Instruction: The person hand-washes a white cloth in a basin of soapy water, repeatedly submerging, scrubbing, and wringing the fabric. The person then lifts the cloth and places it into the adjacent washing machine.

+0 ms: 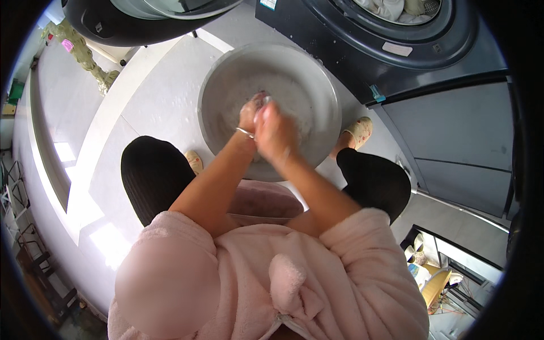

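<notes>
Above the inside of a wide grey plastic basin, my two hands are pressed together. My left hand, with a silver bracelet at the wrist, is on the left side. Against it from the right lies my right hand, blurred by motion. Something small and wet-looking shows near the fingertips, too blurred to name; whether the hands grip it is unclear. Cloudy water with specks appears to cover the basin's bottom. The basin stands on the floor between my feet.
A dark front-loading washing machine with laundry in its drum adjoins the basin. Its round door appears swung out at upper left. Grey cabinet fronts line the right. A pink cushioned seat lies beneath my arms. Drops spot the tiled floor.
</notes>
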`<state>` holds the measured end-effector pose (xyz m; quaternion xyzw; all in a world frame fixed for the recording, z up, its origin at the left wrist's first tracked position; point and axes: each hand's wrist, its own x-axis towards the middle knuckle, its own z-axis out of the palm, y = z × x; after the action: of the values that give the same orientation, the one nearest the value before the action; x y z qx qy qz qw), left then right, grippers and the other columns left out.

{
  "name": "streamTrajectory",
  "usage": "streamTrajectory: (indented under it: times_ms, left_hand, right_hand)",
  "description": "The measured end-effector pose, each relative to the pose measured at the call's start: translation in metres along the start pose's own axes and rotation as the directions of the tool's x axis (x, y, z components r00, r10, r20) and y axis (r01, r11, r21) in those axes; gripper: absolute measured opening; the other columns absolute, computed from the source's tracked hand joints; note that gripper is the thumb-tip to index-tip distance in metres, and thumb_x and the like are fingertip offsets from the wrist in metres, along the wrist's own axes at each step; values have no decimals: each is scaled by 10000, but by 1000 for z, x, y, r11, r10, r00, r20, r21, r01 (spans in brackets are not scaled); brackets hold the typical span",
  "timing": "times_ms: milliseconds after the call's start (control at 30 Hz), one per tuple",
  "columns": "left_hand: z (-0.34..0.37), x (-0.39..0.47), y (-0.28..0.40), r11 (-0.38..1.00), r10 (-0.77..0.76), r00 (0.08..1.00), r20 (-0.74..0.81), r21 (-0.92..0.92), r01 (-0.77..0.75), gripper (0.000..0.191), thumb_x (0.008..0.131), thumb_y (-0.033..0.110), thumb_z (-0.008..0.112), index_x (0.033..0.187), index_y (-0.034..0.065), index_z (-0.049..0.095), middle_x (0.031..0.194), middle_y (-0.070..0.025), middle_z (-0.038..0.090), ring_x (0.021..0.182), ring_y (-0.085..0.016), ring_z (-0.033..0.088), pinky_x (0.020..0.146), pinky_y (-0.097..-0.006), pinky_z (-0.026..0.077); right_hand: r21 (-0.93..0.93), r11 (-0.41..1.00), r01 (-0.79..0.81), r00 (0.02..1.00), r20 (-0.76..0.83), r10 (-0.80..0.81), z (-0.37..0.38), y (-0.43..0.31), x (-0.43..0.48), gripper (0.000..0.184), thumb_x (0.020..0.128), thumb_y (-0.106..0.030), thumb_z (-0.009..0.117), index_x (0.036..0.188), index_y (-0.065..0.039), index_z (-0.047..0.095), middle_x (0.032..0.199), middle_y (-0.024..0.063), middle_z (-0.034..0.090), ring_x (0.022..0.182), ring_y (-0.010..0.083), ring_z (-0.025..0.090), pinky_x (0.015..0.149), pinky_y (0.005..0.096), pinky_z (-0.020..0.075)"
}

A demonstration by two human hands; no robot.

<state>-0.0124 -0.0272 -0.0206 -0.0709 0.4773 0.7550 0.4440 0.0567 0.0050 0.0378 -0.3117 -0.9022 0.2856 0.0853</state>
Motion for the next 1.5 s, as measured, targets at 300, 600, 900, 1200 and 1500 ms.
streamTrajectory:
  times_ms: [300,600,900,1200,1500]
  left_hand:
    - [-25,29,-30,980,0,988,157,-195,31,197,864,243,438,889,70,529,735,-41,535,630,-190,520,550,-336,435]
    - [2,-8,5,995,38,999,34,91,-41,259,847,195,401,992,23,529,869,-98,578,801,-234,562,706,-360,455]
    - [-20,10,-14,934,174,979,103,297,-198,319,799,215,468,1048,22,513,815,-114,572,702,-227,552,679,-353,464]
    - [-9,-17,2,943,-304,879,367,248,223,356,799,307,569,1007,18,546,812,-45,549,721,-143,504,592,-307,407]
    - [-34,-14,29,529,-125,952,278,831,-173,319,709,193,635,957,-5,600,874,-105,625,793,-168,574,721,-272,440]
  right_hand:
    - [81,982,170,982,-100,-162,7,-3,-1,242,781,-243,518,821,-5,539,762,223,586,723,394,572,653,462,459]
    - [90,980,175,979,-121,-164,-1,-3,2,166,801,-206,489,852,-51,522,711,212,584,683,420,561,645,476,446]
    - [88,984,154,987,-63,-148,0,-10,-3,120,786,-167,510,820,-53,523,705,213,583,712,403,567,644,467,440]
    - [394,916,-75,877,-411,249,-84,47,62,254,863,-227,469,862,23,514,715,159,601,624,246,593,581,342,460]
    - [629,704,330,842,-533,81,-149,79,51,149,817,-146,581,934,-56,570,765,51,565,636,130,540,584,239,438]
